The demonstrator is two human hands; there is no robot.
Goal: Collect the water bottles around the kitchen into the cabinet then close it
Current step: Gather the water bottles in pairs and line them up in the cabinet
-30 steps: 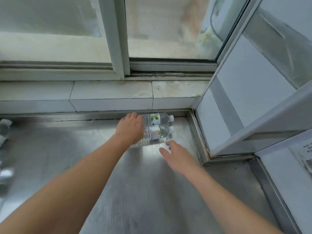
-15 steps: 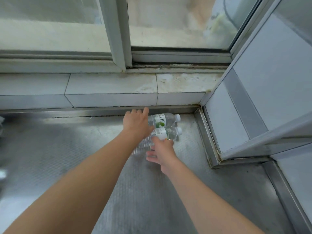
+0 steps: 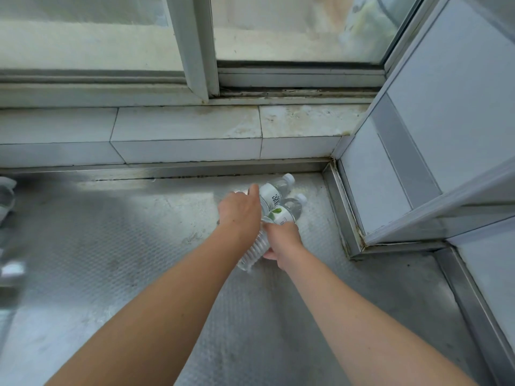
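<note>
Two clear plastic water bottles with white caps and white-green labels lie side by side at the back right corner of a steel counter [image 3: 139,246]. My left hand [image 3: 241,213] grips the far bottle [image 3: 274,192] around its body. My right hand [image 3: 282,238] grips the near bottle [image 3: 284,215] at its middle, and the bottle's ribbed bottom end sticks out toward me. Both caps point to the back right. The cabinet is out of view.
A tiled ledge [image 3: 184,135] and a sliding window [image 3: 195,51] run along the back. A white panel [image 3: 418,135] with a raised steel rim [image 3: 341,215] closes the right side. Blurred pale objects [image 3: 8,196] sit at the left edge.
My right hand has closed around the near bottle and both bottles have tilted, caps swinging toward the back right. My left hand keeps its grip on the far bottle.
</note>
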